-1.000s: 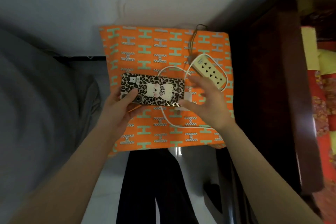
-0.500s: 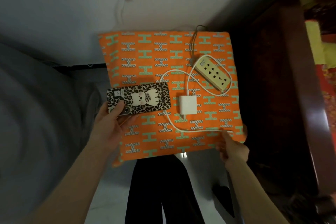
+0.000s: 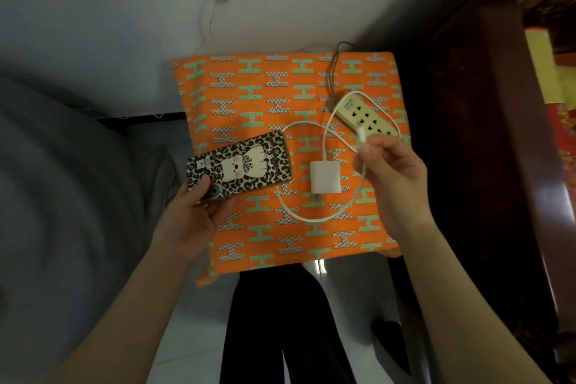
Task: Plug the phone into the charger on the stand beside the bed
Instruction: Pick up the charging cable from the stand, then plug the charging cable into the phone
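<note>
Head view, looking down onto a table draped in an orange cloth patterned with teal H shapes. Left hand wrapped around the camera end of the phone, leopard-print case facing up, held tilted over the table's left edge. Right hand pinched on the free end of the white cable, connector tip pointing up, apart from the phone. Cable looping across the cloth to the white charger block, lying flat between the two hands. Beige power strip behind the right hand. Dark wooden bed frame at right.
</note>
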